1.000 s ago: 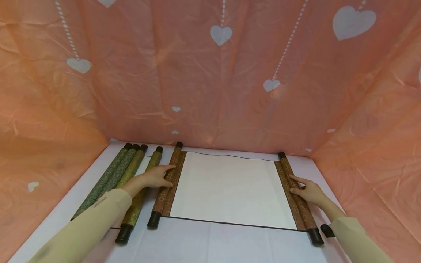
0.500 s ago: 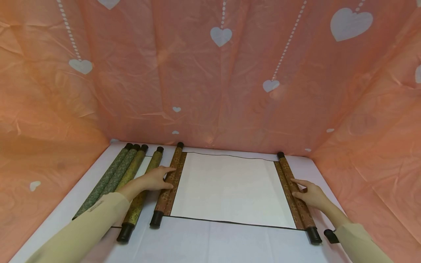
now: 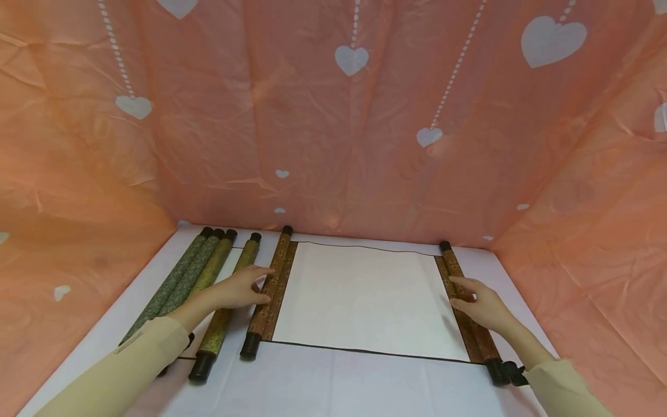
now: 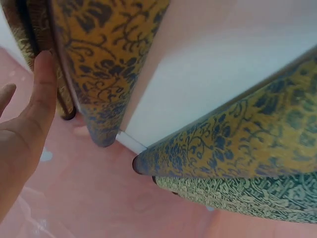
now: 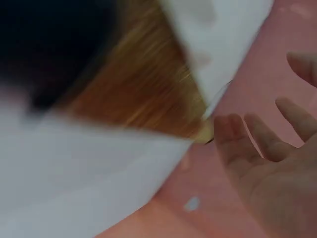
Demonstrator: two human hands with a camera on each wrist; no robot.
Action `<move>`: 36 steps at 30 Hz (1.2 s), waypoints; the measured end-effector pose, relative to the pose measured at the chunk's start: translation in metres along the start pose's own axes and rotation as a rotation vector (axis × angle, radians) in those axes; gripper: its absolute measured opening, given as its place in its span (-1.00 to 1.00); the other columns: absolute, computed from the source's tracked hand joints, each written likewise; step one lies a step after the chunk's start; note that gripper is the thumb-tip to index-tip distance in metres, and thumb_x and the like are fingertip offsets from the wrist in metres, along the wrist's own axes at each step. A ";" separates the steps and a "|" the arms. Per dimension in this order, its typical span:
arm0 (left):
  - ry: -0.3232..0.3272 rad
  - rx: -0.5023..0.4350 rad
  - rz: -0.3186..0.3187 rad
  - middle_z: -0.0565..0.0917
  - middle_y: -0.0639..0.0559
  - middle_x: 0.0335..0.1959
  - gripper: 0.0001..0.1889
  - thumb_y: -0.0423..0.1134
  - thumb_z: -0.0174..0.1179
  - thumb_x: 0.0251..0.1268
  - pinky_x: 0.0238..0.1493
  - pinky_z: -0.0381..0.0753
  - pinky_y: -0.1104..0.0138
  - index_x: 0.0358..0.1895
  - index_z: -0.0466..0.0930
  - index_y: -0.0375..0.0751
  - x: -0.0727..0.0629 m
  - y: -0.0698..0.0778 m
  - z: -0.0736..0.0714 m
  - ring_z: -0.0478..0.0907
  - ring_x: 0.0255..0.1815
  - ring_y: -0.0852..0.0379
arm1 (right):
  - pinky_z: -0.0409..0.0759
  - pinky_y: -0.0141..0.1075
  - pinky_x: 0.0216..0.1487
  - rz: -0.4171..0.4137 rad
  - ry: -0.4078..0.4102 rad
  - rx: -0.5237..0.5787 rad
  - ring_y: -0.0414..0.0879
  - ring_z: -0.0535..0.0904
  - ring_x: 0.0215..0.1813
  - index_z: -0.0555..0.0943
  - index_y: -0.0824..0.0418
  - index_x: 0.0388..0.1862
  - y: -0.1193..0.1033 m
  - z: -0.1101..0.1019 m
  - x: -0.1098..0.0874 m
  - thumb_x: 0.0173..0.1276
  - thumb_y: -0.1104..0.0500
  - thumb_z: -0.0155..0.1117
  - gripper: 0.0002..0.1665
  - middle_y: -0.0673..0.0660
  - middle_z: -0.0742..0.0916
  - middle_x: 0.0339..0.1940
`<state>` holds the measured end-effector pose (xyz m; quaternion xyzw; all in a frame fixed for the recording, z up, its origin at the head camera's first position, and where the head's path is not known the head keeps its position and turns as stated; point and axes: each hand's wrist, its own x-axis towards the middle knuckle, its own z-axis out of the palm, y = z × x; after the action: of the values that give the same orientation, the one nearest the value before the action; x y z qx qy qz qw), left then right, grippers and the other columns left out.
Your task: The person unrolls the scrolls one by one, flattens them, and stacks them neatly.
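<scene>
A brown-patterned hanging scroll lies unrolled, its white paper (image 3: 359,295) spread between a left roller (image 3: 278,258) and a right roller (image 3: 486,341), both with black end knobs. My left hand (image 3: 242,289) is at the left roller, thumb and fingers apart; whether they touch it is unclear. In the left wrist view its fingers are stretched out near the brown roller. Over the right roller is my right hand (image 3: 482,307), its fingertips reaching toward the paper's edge. The right wrist view shows that hand with loose fingers (image 5: 230,134) and nothing held; the scroll there is blurred.
Left of the brown scroll lies a partly unrolled yellow-green scroll (image 3: 216,330), with white paper between its rollers. Dark green rollers (image 3: 182,281) lie beside it at the far left. Pink cloth (image 3: 312,116) with white hearts encloses the white tabletop (image 3: 365,382).
My right hand has come up off the right roller and shifted left over it. My left hand has drawn back slightly to the left. The scroll stays spread.
</scene>
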<state>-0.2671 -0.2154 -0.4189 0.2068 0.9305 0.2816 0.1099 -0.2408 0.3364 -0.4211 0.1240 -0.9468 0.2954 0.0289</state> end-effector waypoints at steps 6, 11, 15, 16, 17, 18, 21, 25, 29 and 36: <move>0.074 -0.067 0.064 0.32 -0.53 0.43 -0.25 -0.21 0.39 0.39 -0.13 0.65 0.10 0.55 0.29 -0.39 -0.016 -0.002 -0.007 0.62 -0.01 -0.13 | 0.60 0.13 0.15 -0.050 0.033 0.124 0.34 0.53 0.31 0.48 0.28 0.48 -0.037 0.024 0.015 0.46 0.19 0.39 -0.35 0.36 0.53 0.43; 0.167 -0.063 0.100 0.34 -0.49 0.43 -0.29 -0.24 0.37 0.41 -0.15 0.64 0.14 0.54 0.31 -0.38 -0.031 -0.007 -0.013 0.62 0.03 -0.20 | 0.64 0.00 0.18 -0.046 0.027 0.293 0.24 0.56 0.32 0.51 0.17 0.47 -0.075 0.055 0.033 0.44 0.23 0.41 -0.36 0.26 0.55 0.45; 0.241 -0.065 0.088 0.37 -0.44 0.41 -0.30 -0.24 0.37 0.41 -0.15 0.65 0.15 0.53 0.32 -0.36 -0.044 -0.014 -0.020 0.62 0.08 -0.22 | 0.64 -0.01 0.20 -0.070 0.010 0.383 0.21 0.58 0.31 0.53 0.14 0.45 -0.109 0.083 0.048 0.42 0.26 0.41 -0.37 0.22 0.58 0.42; 0.254 -0.071 0.080 0.37 -0.44 0.41 -0.30 -0.24 0.37 0.42 -0.16 0.66 0.16 0.53 0.32 -0.35 -0.048 -0.016 -0.022 0.62 0.07 -0.22 | 0.64 -0.01 0.20 -0.081 0.005 0.401 0.20 0.59 0.30 0.54 0.15 0.44 -0.117 0.090 0.051 0.42 0.26 0.41 -0.38 0.22 0.58 0.41; 0.268 -0.067 0.071 0.37 -0.44 0.41 -0.30 -0.24 0.36 0.42 -0.18 0.65 0.17 0.53 0.31 -0.36 -0.051 -0.019 -0.024 0.63 0.07 -0.21 | 0.64 0.00 0.21 -0.093 0.000 0.421 0.20 0.60 0.29 0.54 0.17 0.44 -0.127 0.096 0.055 0.41 0.26 0.41 -0.38 0.21 0.59 0.41; 0.279 -0.070 0.058 0.37 -0.43 0.41 -0.30 -0.25 0.36 0.42 -0.21 0.64 0.17 0.54 0.31 -0.35 -0.054 -0.021 -0.026 0.63 0.06 -0.20 | 0.63 0.01 0.21 -0.103 -0.008 0.440 0.19 0.61 0.28 0.55 0.18 0.44 -0.136 0.103 0.058 0.41 0.27 0.41 -0.38 0.21 0.59 0.40; 0.304 -0.058 0.013 0.36 -0.43 0.40 -0.29 -0.26 0.35 0.42 -0.24 0.64 0.18 0.55 0.30 -0.34 -0.063 -0.030 -0.030 0.65 0.02 -0.19 | 0.64 -0.01 0.22 -0.133 -0.030 0.487 0.16 0.63 0.26 0.56 0.20 0.43 -0.162 0.121 0.066 0.39 0.27 0.42 -0.38 0.19 0.61 0.39; 0.331 -0.002 -0.017 0.39 -0.48 0.34 -0.30 -0.27 0.35 0.41 -0.25 0.64 0.15 0.53 0.31 -0.39 -0.072 -0.043 -0.034 0.64 -0.01 -0.20 | 0.69 -0.08 0.12 -0.155 -0.086 0.524 0.14 0.67 0.22 0.56 0.13 0.44 -0.194 0.143 0.075 0.41 0.22 0.41 -0.38 0.16 0.59 0.41; 0.320 0.055 -0.049 0.43 -0.52 0.23 -0.30 -0.31 0.35 0.39 -0.37 0.56 0.20 0.51 0.31 -0.46 -0.076 -0.056 -0.037 0.57 -0.20 -0.05 | 0.70 -0.18 -0.01 -0.163 -0.155 0.552 0.09 0.68 0.21 0.54 0.07 0.47 -0.222 0.164 0.083 0.43 0.16 0.38 -0.37 0.13 0.59 0.42; 0.239 0.082 -0.103 0.45 -0.47 0.02 -0.31 -0.35 0.35 0.34 -0.56 0.43 0.26 0.44 0.31 -0.59 -0.079 -0.073 -0.039 0.39 -0.47 0.11 | 0.62 -0.29 -0.13 -0.154 -0.267 0.585 0.02 0.67 0.16 0.52 0.09 0.48 -0.261 0.200 0.095 0.39 0.17 0.37 -0.33 0.20 0.63 0.35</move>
<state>-0.2326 -0.3249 -0.4213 0.1279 0.9571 0.2600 0.0042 -0.2629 -0.0054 -0.4293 0.2360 -0.8051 0.5329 -0.1103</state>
